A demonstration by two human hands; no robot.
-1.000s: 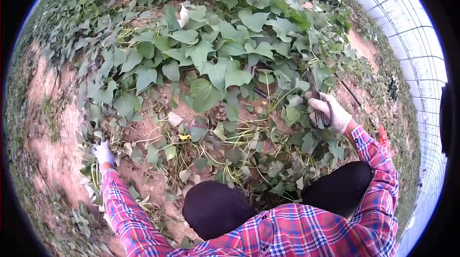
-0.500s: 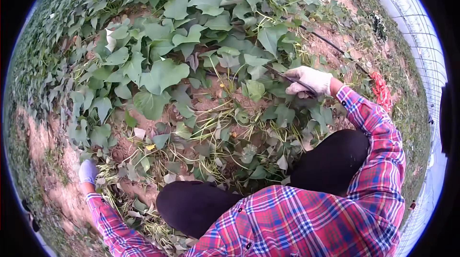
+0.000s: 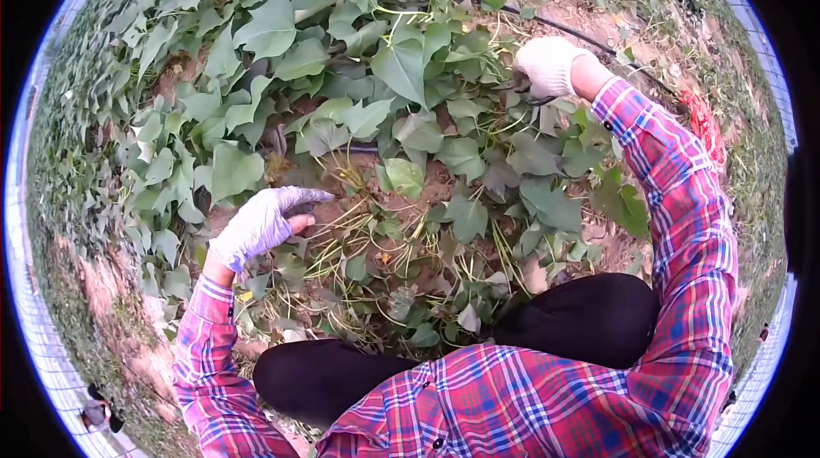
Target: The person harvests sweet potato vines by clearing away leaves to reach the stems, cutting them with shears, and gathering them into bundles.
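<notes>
My left hand (image 3: 260,227), in a pale lavender glove with the thumb tip bare, reaches over the vine stems (image 3: 359,223) at centre left. Its fingers are stretched out, the thumb stands apart, and nothing shows in its grasp. My right hand (image 3: 547,69), in a white knit glove, is closed at the upper right above the leaves. It grips a dark, thin-bladed tool that looks like a sickle (image 3: 540,101), mostly hidden under the fist and foliage. Broad green heart-shaped leaves (image 3: 400,69), like sweet potato leaves, fill the space between both hands.
A black hose (image 3: 564,28) runs across the soil behind my right hand. Red netting or twine (image 3: 705,129) lies beyond my right forearm. Cut-looking stems and wilted leaves lie before my knees (image 3: 589,317). Bare soil (image 3: 107,296) shows at left; greenhouse walls curve along both edges.
My left hand has come from the lower left up and right to the stems. My right hand has moved up and away with the tool, which is now more hidden.
</notes>
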